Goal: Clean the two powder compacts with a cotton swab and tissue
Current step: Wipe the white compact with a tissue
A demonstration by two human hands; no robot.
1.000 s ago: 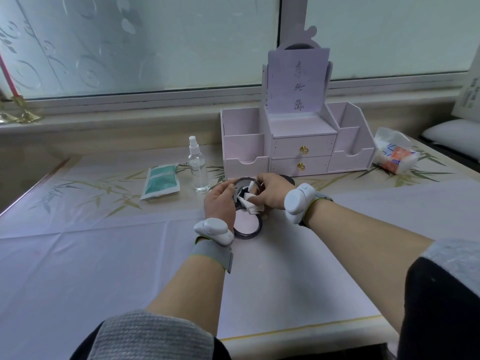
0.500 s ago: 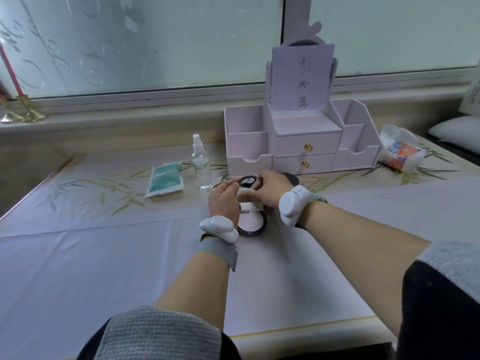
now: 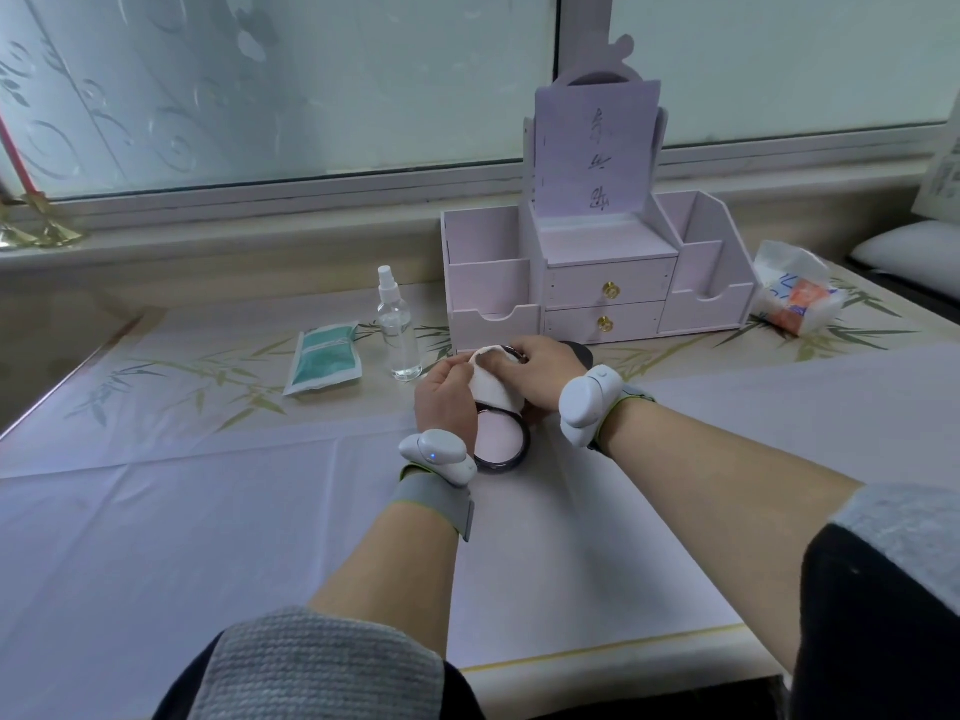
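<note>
A round black powder compact (image 3: 500,443) lies open on the white cloth, its pink powder pan facing up and its lid raised at the far side. My left hand (image 3: 445,403) grips the compact's left side at the lid. A white tissue (image 3: 491,381) covers the inside of the lid. My right hand (image 3: 540,374) holds this tissue, with fingers curled over its top edge. A second dark compact (image 3: 583,354) peeks out behind my right hand. No cotton swab shows.
A clear spray bottle (image 3: 397,335) and a green packet (image 3: 324,358) lie to the left. A pale drawer organizer (image 3: 597,283) stands just behind my hands. A tissue pack (image 3: 795,296) sits at the right. Brass candlesticks (image 3: 39,226) stand on the sill.
The tissue was a small folded wad on the lid's mirror; it is spread over the whole lid now. Both hands stay at the compact. The view has shifted slightly.
</note>
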